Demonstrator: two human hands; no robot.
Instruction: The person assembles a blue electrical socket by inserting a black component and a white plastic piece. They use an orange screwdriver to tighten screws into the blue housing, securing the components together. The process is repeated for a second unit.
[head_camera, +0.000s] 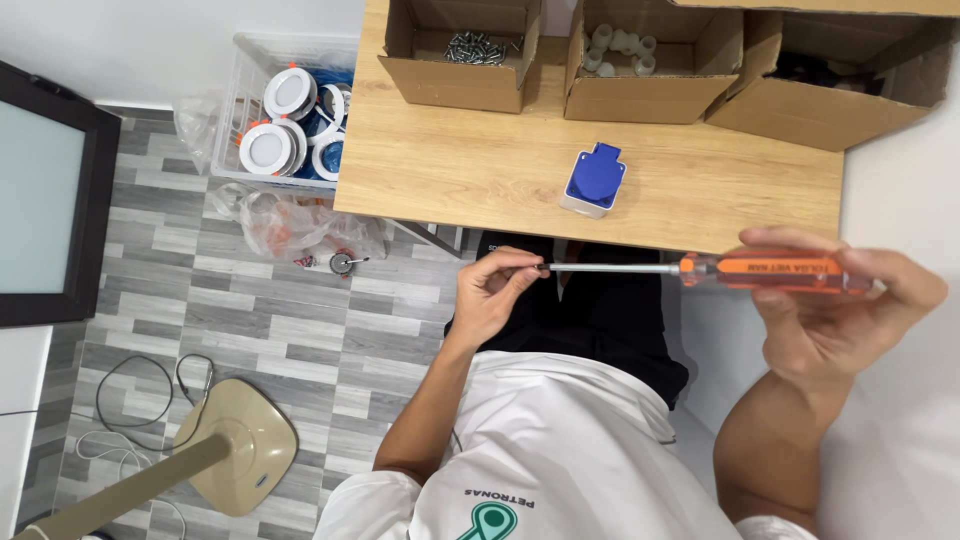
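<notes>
2 hands at work on 1 tool, lower right of the frame, just below the bench (450, 170) edge. Right hand (835, 320) wraps the orange handle of the screwdriver (700, 268), fingers closed around it, shaft lying level and pointing toward frame left. Left hand (490, 295) meets the tip: thumb and fingers (510, 265) pinched shut at the blade end, seemingly on a small part, too small to make out.

Centre of frame, on the bench: blue and white socket (593, 180), standing alone, apart from both hands. Upper edge: 3 open cardboard boxes, the left box (460, 85) with metal screws (478, 46), the middle box (630, 95) with pale round fittings, the right one dark inside. Upper left: white basket (245, 110) of round lamp fittings on the floor.

Judgement on doing this well: keep the shaft level and steady from the handle, let the left fingertips seat the piece squarely on the tip, and work over the lap so a dropped piece is caught.
</notes>
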